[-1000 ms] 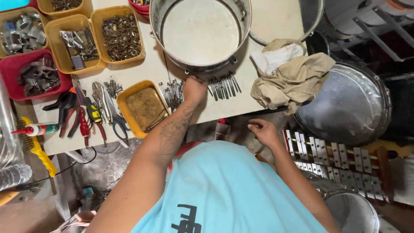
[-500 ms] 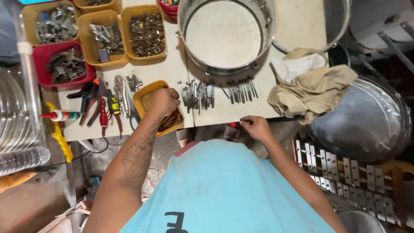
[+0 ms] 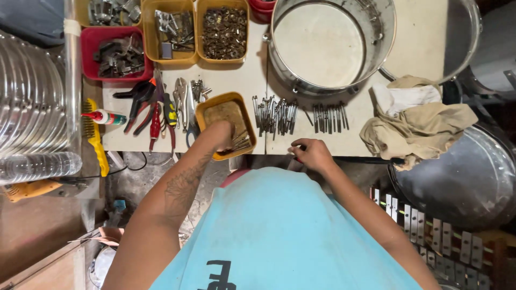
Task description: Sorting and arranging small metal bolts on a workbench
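Landmark: the yellow tray (image 3: 224, 110) at the near edge of the worktable (image 3: 242, 80); every place below is told from it.
Left hand: your left hand (image 3: 219, 135) is down inside the tray, fingers curled around a bunch of thin metal rods (image 3: 240, 144) lying in its near corner.
Right hand: your right hand (image 3: 312, 154) rests on the table edge, right of the tray, fingers bent; you cannot tell if it grips anything.
Loose rods: two rows of metal rods (image 3: 298, 115) lie right of the tray.
Drum shell: the steel drum shell (image 3: 328, 43) stands beyond and right of the tray.
Pliers: red-handled pliers (image 3: 153, 110) lie just left of it.
Rag: the tan rag (image 3: 419, 121) lies far right.
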